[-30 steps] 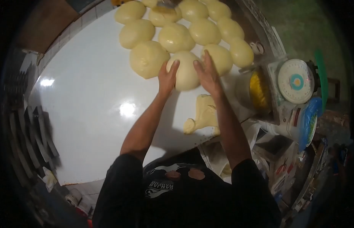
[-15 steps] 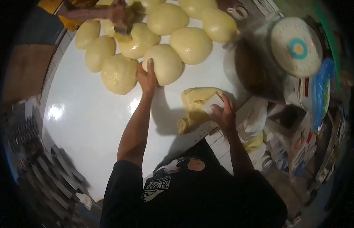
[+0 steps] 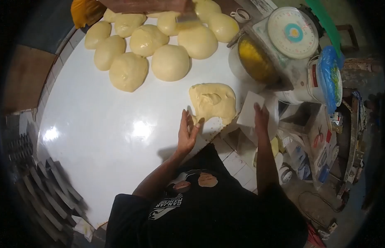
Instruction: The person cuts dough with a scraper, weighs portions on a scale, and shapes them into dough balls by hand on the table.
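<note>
An irregular slab of pale yellow dough [image 3: 219, 99] lies near the right edge of the white table [image 3: 97, 136]. My left hand [image 3: 187, 134] is beside its lower left end, fingers apart, nothing held in them. In my right hand [image 3: 261, 118], to the right of the dough and past the table's edge, is a flat white scraper [image 3: 251, 109]. A smooth dough ball [image 3: 170, 63] sits above the slab, at the front of several glossy rounded dough pieces [image 3: 128, 71].
At the right stand a pot with yellow contents [image 3: 256, 60], a round dial scale [image 3: 293, 33] and a bucket with blue plastic [image 3: 331, 78]. Another person's arm [image 3: 147, 5] reaches across the far dough. Dark metal strips [image 3: 51, 186] lie lower left.
My left hand has let go of the dough ball and moved down beside the slab. My right hand, first at the ball, took up the scraper at the slab and has moved right with it.
</note>
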Tool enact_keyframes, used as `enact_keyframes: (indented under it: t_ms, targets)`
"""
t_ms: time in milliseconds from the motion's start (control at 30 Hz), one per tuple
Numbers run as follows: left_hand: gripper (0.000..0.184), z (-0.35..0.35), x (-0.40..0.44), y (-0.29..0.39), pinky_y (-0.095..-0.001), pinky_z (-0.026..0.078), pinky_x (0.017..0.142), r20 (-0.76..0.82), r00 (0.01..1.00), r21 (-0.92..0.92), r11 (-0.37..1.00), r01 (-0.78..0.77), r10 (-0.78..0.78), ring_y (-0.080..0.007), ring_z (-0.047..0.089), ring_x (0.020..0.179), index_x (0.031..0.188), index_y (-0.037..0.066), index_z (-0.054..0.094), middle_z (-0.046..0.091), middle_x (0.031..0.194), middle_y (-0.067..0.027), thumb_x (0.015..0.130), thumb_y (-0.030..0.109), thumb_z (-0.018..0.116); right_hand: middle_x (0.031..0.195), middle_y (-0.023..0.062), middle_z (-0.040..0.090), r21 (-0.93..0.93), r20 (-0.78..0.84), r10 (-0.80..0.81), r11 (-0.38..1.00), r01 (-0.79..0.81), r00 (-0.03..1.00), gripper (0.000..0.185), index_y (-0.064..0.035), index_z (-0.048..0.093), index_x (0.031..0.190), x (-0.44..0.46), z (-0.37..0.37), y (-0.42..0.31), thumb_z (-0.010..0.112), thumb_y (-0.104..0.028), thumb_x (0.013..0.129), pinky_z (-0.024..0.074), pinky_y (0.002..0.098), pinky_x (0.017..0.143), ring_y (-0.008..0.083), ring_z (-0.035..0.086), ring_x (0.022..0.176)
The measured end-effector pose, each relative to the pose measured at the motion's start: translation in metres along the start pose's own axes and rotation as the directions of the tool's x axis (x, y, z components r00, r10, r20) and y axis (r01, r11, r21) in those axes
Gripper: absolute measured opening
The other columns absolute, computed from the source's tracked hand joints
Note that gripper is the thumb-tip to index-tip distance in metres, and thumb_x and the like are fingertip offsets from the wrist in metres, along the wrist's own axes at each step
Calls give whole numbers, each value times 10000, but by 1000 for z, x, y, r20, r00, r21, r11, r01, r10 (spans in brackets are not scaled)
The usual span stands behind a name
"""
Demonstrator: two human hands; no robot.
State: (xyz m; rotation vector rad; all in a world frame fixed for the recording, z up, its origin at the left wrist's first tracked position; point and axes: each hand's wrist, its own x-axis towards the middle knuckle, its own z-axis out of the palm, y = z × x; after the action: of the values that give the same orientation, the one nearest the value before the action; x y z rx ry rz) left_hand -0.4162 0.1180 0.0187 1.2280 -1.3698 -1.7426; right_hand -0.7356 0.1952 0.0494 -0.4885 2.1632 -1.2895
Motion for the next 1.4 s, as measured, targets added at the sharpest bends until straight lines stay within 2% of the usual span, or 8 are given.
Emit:
enact_keyframes:
  t_ms: [400, 533, 600, 733, 867, 1000, 1133, 1400]
  targets:
    - [796, -59, 15, 50, -417, 547, 981, 158, 947, -519, 792, 321, -281, -277, 618, 1212, 1601, 78, 265, 570, 1397, -194, 952, 178, 715, 1043, 182, 742, -272, 498, -15, 947, 172, 867, 451, -6, 687, 1198, -136, 164, 45, 662, -398, 978, 522, 414, 857, 265, 701, 948]
    - [682, -163, -57, 41, -378, 552, 984, 118, 993, -200, 978, 50, -27, -255, 657, 1147, 1507, 71, 461, 643, 1286, -143, 882, 96, 733, 1024, 240, 722, -88, 858, -123, 921, 379, 498, 485, -30, 682, 1218, -200, 145, -7, 641, -445, 969, 520, 448, 857, 335, 698, 929]
    - [729, -208, -90, -9, -400, 495, 1074, 108, 988, 247, 960, -131, 106, -295, 612, 1238, 1514, 68, 458, 621, 1344, -166, 842, 81, 741, 1058, 264, 713, -478, 824, -1, 536, 696, 567, 577, -24, 712, 1154, -195, 143, -17, 665, -541, 901, 524, 473, 868, 410, 693, 988]
    - [968, -236, -125, -19, -453, 366, 1185, 184, 923, 666, 647, -371, 339, -394, 352, 1476, 1575, 87, 354, 391, 1581, -225, 758, 219, 854, 1012, 236, 733, -441, 677, -71, 758, 480, 733, 504, 58, 674, 1176, -112, 170, 25, 705, -385, 938, 528, 446, 867, 345, 702, 982]
    - [1111, -232, -176, 11, -506, 317, 1208, -352, 888, 815, 564, 134, 297, -463, 317, 1476, 1616, 77, 234, 322, 1607, -277, 740, 304, 878, 1210, 243, 687, -482, 638, -164, 678, 556, 752, 530, 56, 616, 1280, -63, 189, 16, 718, -322, 923, 502, 456, 954, 334, 659, 1120]
    - [1074, -237, -214, -57, -441, 255, 1237, -555, 828, 77, 996, -50, 84, -413, 309, 1508, 1589, -86, 150, 292, 1606, -335, 871, 388, 793, 1491, 244, 508, -740, 533, -298, 290, 607, 792, 705, 37, 482, 1448, -131, 222, -35, 750, -285, 882, 427, 437, 1097, 346, 524, 1338]
    - [1017, -181, -215, -64, -391, 267, 1227, -490, 871, -1, 999, -32, 28, -362, 294, 1520, 1585, -115, 91, 260, 1620, -332, 958, 413, 694, 1572, 264, 389, -47, 869, -326, 694, 719, 372, 982, 55, 289, 1562, -184, 279, 4, 834, -303, 827, 319, 448, 1199, 353, 352, 1482]
    - [576, -207, -143, -13, -405, 512, 962, -533, 833, -405, 909, -97, -149, -312, 647, 1123, 1365, -21, 560, 662, 1258, -214, 1003, 422, 635, 1235, 135, 670, -52, 948, -103, 884, 464, 303, 721, 20, 515, 1415, -298, 304, -93, 849, -214, 820, 513, 348, 992, 222, 635, 1139]
